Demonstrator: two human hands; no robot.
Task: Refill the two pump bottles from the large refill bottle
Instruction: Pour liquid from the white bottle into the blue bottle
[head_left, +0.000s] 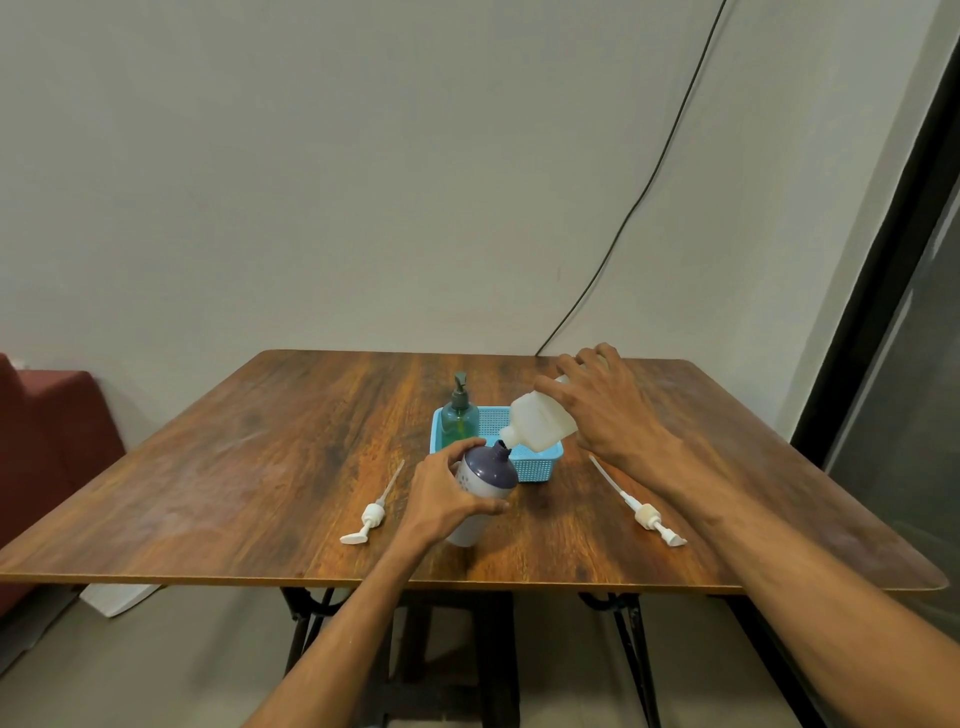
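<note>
Head view: a wooden surface (260, 441) carries a blue basket (540, 467) at its middle. In the basket's far left corner a green pump bottle (460, 418) stands upright, pump on, green liquid inside. Just near of the basket, the left grip (447, 499) wraps round a white bottle with a purple top (491, 467), tilted, its neck open. The right grip (602, 405) clasps the large refill bottle (540, 421) at its base end, tipped so its mouth meets that neck; its contents cannot be made out. A left pump head (371, 514) and a right pump head (647, 514) lie either side.
</note>
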